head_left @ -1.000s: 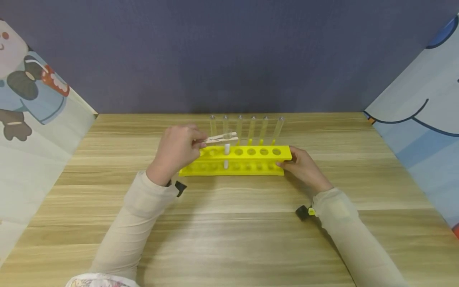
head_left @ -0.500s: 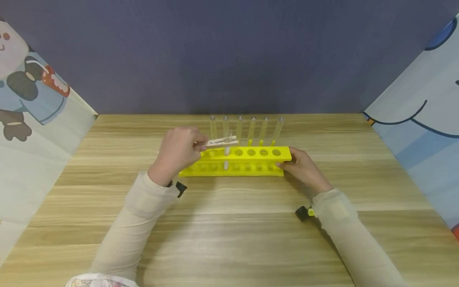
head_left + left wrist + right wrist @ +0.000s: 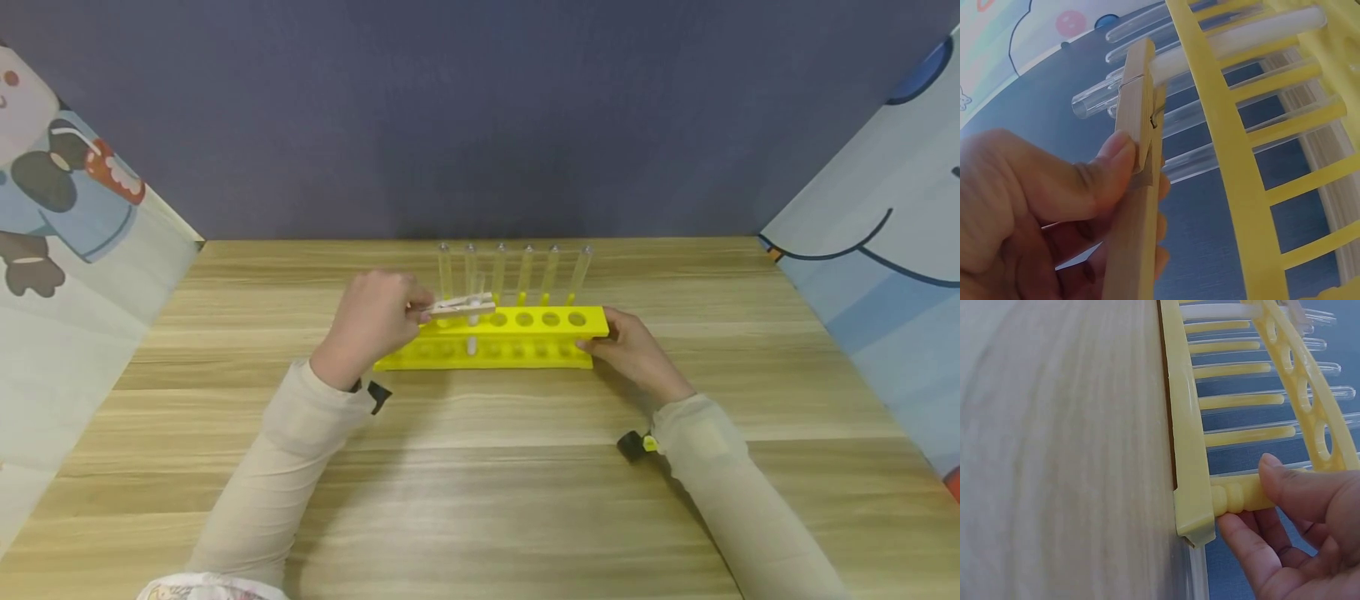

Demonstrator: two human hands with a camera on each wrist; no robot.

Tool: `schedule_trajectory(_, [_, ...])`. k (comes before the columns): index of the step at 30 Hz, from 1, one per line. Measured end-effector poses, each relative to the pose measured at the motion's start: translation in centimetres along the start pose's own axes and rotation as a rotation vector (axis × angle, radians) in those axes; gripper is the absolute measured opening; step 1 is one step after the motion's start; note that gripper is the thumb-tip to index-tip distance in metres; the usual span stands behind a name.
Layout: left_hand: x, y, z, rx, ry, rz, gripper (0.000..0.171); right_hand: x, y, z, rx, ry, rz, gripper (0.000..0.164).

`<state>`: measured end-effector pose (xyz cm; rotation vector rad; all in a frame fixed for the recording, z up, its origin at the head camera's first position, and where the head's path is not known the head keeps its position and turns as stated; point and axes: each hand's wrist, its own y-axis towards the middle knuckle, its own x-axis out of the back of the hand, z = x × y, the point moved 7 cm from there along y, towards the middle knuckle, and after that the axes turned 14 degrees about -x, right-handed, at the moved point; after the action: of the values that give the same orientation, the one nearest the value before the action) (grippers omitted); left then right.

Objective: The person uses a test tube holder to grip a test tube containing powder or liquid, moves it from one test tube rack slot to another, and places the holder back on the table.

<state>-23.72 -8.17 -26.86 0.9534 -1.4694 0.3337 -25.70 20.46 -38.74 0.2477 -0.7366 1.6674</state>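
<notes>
My left hand [image 3: 373, 321] holds a wooden test tube holder [image 3: 461, 307], thumb on its short arm and fingers behind the handle, as the left wrist view shows. The holder's wooden tips lie around the upper part of a glass test tube [image 3: 1090, 101] with white contents. This tube stands in a hole of the yellow test tube rack [image 3: 525, 363], its white part [image 3: 472, 345] showing between the rack's levels. My right hand [image 3: 637, 350] grips the rack's right end post [image 3: 1244, 492] between thumb and fingers.
Several clear glass tubes [image 3: 528, 271] stand upside down in a row along the rack's far side. A dark blue panel [image 3: 480, 117] rises behind the wood-grain table [image 3: 480, 483]. Printed cartoon sheets [image 3: 885, 217] flank the table.
The wooden holder and the white-filled tube have moved down a little, so the tube sits lower in the rack. My right hand and the rack have stayed in place.
</notes>
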Motion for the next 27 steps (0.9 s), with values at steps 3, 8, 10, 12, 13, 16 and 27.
schedule_trajectory(3, [-0.1, 0.0, -0.1, -0.003, -0.001, 0.012, 0.032, 0.0, 0.0, -0.1, -0.003, -0.001, 0.001, 0.044])
schedule_trajectory(8, [-0.3, -0.1, 0.1, 0.024, -0.026, 0.04, 0.018, 0.0, 0.1, 0.0, -0.001, 0.004, -0.003, 0.044])
schedule_trajectory(10, [-0.4, -0.1, 0.2, 0.038, -0.04, 0.052, 0.015, 0.0, 0.1, 0.0, -0.001, 0.005, -0.005, 0.044])
schedule_trajectory(12, [-0.5, -0.2, 0.2, 0.046, -0.047, 0.054, 0.018, 0.0, 0.1, 0.0, -0.001, 0.004, -0.008, 0.044])
schedule_trajectory(13, [-0.6, -0.2, 0.2, 0.05, -0.051, 0.058, 0.019, 0.0, 0.0, 0.0, -0.001, 0.004, -0.009, 0.044])
schedule_trajectory(16, [-0.7, -0.2, 0.3, 0.06, -0.06, 0.062, 0.02, 0.0, 0.0, 0.1, -0.001, 0.003, -0.01, 0.045])
schedule_trajectory(27, [-1.3, 0.0, 0.4, 0.059, -0.043, 0.091, 0.01, 0.1, -0.2, 0.2, -0.006, 0.003, -0.013, 0.044])
